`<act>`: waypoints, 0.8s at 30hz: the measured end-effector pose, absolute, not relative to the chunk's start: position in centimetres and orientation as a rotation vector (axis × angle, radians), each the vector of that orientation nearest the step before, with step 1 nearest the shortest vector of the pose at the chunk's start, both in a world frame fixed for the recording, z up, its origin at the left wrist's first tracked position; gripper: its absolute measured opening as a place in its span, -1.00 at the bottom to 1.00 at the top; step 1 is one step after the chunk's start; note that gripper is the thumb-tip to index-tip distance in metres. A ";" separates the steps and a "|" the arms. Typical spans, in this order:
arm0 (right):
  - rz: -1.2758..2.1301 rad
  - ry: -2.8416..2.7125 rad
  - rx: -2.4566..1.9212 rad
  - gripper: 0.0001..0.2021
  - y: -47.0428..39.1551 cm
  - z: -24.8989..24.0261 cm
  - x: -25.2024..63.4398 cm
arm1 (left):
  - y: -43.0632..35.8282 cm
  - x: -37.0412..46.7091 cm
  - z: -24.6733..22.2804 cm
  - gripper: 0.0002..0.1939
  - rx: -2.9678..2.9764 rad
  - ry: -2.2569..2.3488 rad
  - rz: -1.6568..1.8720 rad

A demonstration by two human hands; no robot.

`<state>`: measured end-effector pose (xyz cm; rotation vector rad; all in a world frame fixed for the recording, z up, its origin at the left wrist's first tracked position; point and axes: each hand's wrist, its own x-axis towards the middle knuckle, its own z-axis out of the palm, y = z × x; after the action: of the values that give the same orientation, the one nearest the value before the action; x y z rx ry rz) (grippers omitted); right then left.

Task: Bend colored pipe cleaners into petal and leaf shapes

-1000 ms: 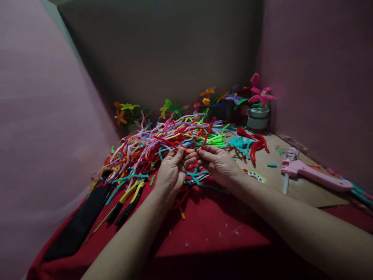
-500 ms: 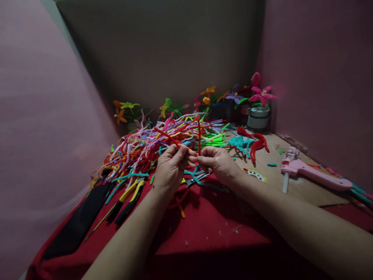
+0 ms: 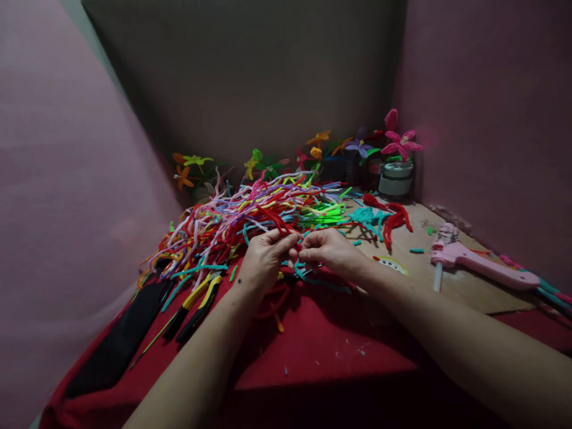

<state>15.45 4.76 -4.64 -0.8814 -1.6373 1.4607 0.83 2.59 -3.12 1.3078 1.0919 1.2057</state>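
A red pipe cleaner (image 3: 277, 221) stands up from between the fingertips of both hands, folded so that its strands lie close together. My left hand (image 3: 268, 255) pinches it from the left. My right hand (image 3: 328, 251) is closed at the fingertips just beside, meeting the left fingers at the lower end of the red strand. Beneath the hands lie teal pipe cleaners (image 3: 324, 286) and a tool mostly hidden by my fingers. Beyond them spreads a large heap of many-coloured pipe cleaners (image 3: 232, 208).
Yellow-and-black pliers (image 3: 201, 307) and a black phone-like slab (image 3: 118, 339) lie at the left on the red cloth (image 3: 322, 357). A pink glue gun (image 3: 482, 266) rests on a brown board (image 3: 429, 298) at right. Pipe-cleaner flowers (image 3: 402, 144) stand along the back.
The red pipe cleaner had two ends spread apart, one leaning left and one upright at the right hand. Now the upright end is down and the strands lie together at the left fingers.
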 end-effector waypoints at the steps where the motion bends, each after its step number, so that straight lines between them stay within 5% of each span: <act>1: 1.591 -1.556 -0.811 -0.83 4.8 -4.7 15.5 | 2.6 0.8 -3.1 -0.77 1.290 1.062 1.209; 9: 2.076 -1.171 -0.653 -0.90 5.1 -5.1 15.9 | 2.8 0.5 -3.2 -0.77 1.158 0.881 1.173; 24: 2.211 -1.178 -0.513 -0.80 4.4 -5.1 15.5 | 2.2 0.9 -2.2 -0.78 1.084 0.879 1.161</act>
<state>15.52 4.44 -5.13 -0.5132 -1.1776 2.2113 0.91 2.25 -2.18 1.0839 0.8793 1.1605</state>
